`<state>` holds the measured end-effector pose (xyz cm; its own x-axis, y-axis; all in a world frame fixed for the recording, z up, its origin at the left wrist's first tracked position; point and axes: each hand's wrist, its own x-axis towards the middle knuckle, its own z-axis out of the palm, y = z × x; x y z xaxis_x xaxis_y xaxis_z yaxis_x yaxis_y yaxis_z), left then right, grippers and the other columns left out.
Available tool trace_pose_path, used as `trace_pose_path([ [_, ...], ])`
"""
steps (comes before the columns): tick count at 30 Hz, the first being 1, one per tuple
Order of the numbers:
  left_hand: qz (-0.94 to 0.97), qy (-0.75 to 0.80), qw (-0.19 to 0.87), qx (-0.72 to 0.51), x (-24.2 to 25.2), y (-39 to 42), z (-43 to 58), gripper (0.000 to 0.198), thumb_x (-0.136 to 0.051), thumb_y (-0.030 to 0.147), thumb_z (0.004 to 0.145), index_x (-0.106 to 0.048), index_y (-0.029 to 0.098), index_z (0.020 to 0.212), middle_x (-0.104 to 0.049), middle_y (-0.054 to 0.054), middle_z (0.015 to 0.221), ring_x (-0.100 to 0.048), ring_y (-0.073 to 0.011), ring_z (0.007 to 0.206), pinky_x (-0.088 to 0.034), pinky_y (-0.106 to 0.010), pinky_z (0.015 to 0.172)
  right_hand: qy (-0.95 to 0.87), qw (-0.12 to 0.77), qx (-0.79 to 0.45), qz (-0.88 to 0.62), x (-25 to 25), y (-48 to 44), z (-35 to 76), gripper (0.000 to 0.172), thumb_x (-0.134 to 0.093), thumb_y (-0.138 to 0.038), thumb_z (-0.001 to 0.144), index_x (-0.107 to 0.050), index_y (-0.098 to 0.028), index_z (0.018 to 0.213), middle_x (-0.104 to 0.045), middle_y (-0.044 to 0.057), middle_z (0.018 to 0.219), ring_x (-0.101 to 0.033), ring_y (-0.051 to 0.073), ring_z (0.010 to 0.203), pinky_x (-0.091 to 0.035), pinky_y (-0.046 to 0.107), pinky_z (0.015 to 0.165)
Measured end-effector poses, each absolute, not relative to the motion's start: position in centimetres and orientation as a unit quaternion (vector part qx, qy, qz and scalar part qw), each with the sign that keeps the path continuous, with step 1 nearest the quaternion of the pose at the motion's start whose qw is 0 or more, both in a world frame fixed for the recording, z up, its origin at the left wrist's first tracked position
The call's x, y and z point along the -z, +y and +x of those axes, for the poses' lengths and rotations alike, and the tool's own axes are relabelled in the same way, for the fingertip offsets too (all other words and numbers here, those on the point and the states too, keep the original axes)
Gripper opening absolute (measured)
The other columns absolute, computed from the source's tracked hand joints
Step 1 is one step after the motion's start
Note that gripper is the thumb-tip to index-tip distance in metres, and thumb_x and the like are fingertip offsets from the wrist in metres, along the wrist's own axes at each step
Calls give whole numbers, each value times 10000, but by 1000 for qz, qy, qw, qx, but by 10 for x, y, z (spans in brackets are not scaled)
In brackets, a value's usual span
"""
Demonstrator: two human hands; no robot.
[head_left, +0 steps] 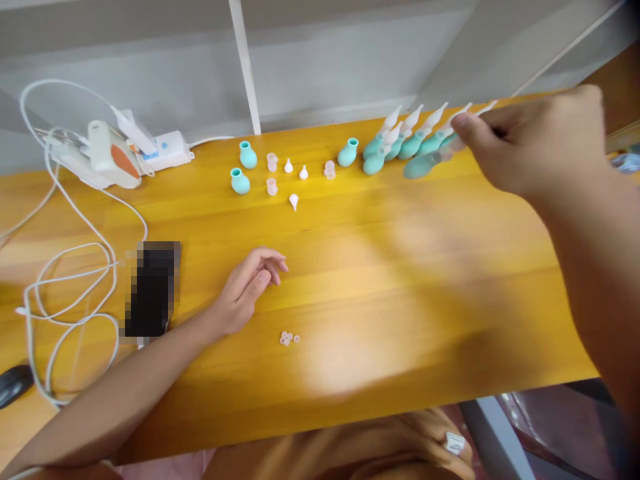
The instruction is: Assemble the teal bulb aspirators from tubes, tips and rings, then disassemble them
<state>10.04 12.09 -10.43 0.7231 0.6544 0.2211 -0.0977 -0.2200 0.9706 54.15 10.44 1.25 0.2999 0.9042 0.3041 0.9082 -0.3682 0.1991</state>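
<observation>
My right hand [535,143] reaches to the far right of the yellow wooden table [380,287], its fingers pinched on a teal bulb with a clear tip [425,162], blurred by motion. That piece lies at the near end of a row of several assembled teal bulbs with clear tips [400,137]. My left hand [247,287] rests on the table, fingers loosely curled and holding nothing. A small cluster of tiny pink rings [289,339] lies just in front of it. Loose teal bulbs [243,168], another teal bulb [348,153], small clear cups [272,173] and white cones [294,200] sit further back.
A black phone [153,290] lies left of my left hand. White cables [65,293] coil at the left edge, leading to a power strip [167,150] and a white and orange device [107,157] at the back left. A wall borders the table's far edge.
</observation>
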Motion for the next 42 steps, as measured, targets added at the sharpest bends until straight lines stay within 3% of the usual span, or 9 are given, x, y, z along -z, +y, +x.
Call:
trace_pose_path([
  [3,715,204,593,-309,104,121,100,327,-441,405,1179,-604,216,1390,-675,-99,1196,-625,-179,941,-517,-331,866,-522,-66,176,-832,-6,126,543,618,-407,-559,1179,-860,-140,1155,-811,197,972,-731,225,1002,-306,400,705],
  [6,722,217,587,-296,104,121,98,334,-449,429,1175,-601,213,1381,-684,-96,1181,-631,-178,921,-514,-332,848,-492,-103,129,-855,-2,151,540,679,-402,-619,1151,-872,-133,1212,-802,257,1152,-735,292,1136,-313,446,746],
  [13,733,228,573,-286,101,121,98,314,-442,439,1179,-616,217,1318,-699,-79,1158,-651,-173,927,-512,-332,849,-470,-123,79,-871,4,190,542,969,-320,-611,1107,-671,-26,418,-712,320,1340,-667,323,1264,-354,486,779],
  [20,745,226,562,-279,97,120,98,322,-435,454,1180,-611,206,1284,-706,-87,1141,-652,-184,941,-515,-345,866,-465,-147,58,-871,0,200,538,1072,-248,-652,1072,-265,-50,185,-674,329,1384,-643,357,1292,-357,529,777],
  [29,748,228,562,-270,95,120,98,302,-440,432,1180,-613,208,1285,-706,-80,1127,-660,-186,956,-517,-344,872,-453,-143,57,-878,-1,205,537,1032,-351,-651,1080,-468,-39,259,-683,337,1392,-642,392,1324,-352,521,775],
  [32,748,227,561,-271,97,119,97,297,-445,425,1178,-616,209,1288,-713,-85,1135,-665,-193,968,-522,-349,879,-459,-122,94,-875,-10,197,530,897,-343,-623,1117,-841,4,712,-728,355,1282,-675,406,1278,-337,519,754],
  [35,748,226,562,-272,98,120,97,297,-452,426,1175,-618,211,1294,-719,-91,1141,-668,-201,974,-527,-354,877,-486,-30,178,-855,-16,177,516,677,-353,-492,1168,-844,-25,1163,-777,329,1092,-742,386,1124,-337,491,751],
  [39,748,225,563,-270,97,119,98,297,-456,430,1174,-619,212,1293,-718,-88,1137,-668,-196,970,-522,-349,866,-595,130,219,-762,-7,150,486,680,-217,-542,1175,-767,-195,976,-759,211,896,-687,299,824,-354,439,725],
  [42,750,224,561,-268,96,119,98,304,-449,439,1177,-617,209,1283,-718,-85,1130,-667,-192,964,-520,-349,863,-672,108,167,-713,12,145,453,690,-175,-557,1170,-694,-211,874,-759,176,890,-588,248,721,-288,402,658],
])
